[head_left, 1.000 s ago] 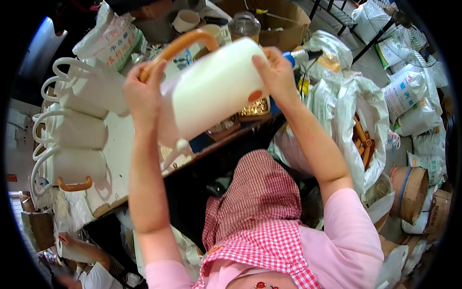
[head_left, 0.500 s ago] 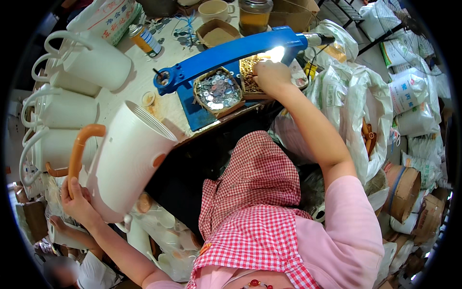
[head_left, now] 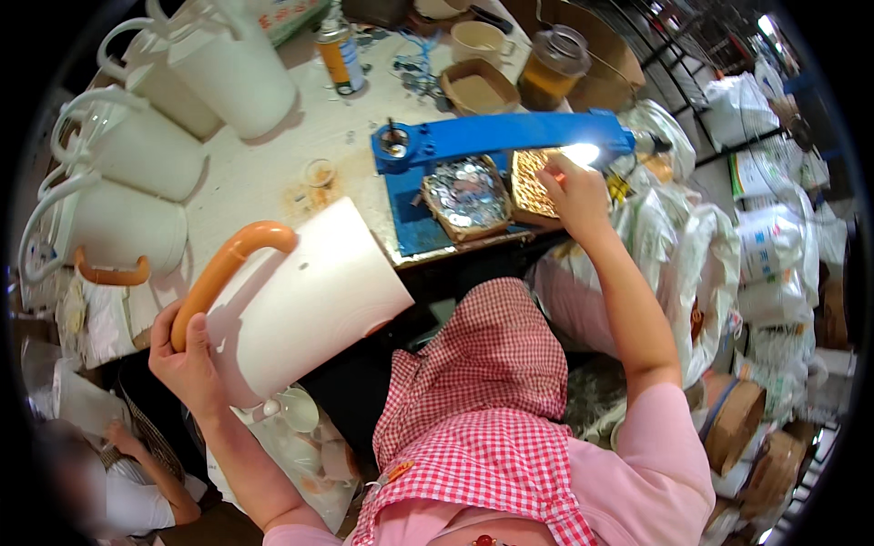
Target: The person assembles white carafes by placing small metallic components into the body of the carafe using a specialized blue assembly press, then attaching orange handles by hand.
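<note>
The left hand (head_left: 189, 366) wraps the handle (head_left: 228, 266) of a seemingly light, stiff white jug (head_left: 314, 300), probably its surest hold, below-left of the blue machine (head_left: 510, 134); whether the half-curled right hand (head_left: 581, 198) holds anything is unclear.

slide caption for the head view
Left hand holding a white jug by its orange handle, right hand over small gold pieces.
</note>
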A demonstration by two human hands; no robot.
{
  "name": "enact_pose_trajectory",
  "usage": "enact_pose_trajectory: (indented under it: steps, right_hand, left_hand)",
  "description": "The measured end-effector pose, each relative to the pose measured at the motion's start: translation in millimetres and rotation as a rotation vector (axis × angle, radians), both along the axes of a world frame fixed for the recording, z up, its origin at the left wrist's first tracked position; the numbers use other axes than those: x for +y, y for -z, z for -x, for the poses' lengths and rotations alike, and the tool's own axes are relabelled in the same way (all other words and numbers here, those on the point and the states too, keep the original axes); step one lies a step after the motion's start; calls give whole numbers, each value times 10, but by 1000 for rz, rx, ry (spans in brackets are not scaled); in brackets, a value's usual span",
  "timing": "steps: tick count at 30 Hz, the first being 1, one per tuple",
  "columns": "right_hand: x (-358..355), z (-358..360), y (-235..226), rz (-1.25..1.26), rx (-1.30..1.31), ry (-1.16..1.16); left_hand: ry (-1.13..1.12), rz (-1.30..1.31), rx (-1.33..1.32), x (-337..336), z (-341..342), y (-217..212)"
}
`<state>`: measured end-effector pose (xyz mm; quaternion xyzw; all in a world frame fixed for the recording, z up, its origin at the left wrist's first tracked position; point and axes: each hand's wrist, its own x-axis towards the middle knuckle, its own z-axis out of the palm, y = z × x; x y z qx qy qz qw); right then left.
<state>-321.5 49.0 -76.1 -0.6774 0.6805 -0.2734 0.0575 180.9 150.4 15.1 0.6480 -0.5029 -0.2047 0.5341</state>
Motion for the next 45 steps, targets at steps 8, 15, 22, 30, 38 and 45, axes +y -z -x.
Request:
enact_pose_trajectory:
  steps: [8, 15, 22, 30, 38, 45]
  right_hand:
    - [-438, -1184, -928, 10, -843, -407]
    - [-739, -1418, -973, -14, -685, -554]
    - [-756, -1451, -1211, -68, -389, -613]
    - [-804, -1387, -1325, -211, -386, -699]
    - [-817, -1427, -1339, -33, -84, -673]
    - [-355, -1303, -980, 72, -524, -519]
  left_hand:
    - [7, -9, -40, 45, -28, 3]
    - [27, 14, 20, 94, -50, 28]
    - [36, 25, 54, 95, -105, 59]
    - [38, 39, 60, 130, -131, 79]
    - [49, 21, 20, 108, -54, 69]
    - [22, 99, -109, 105, -112, 128]
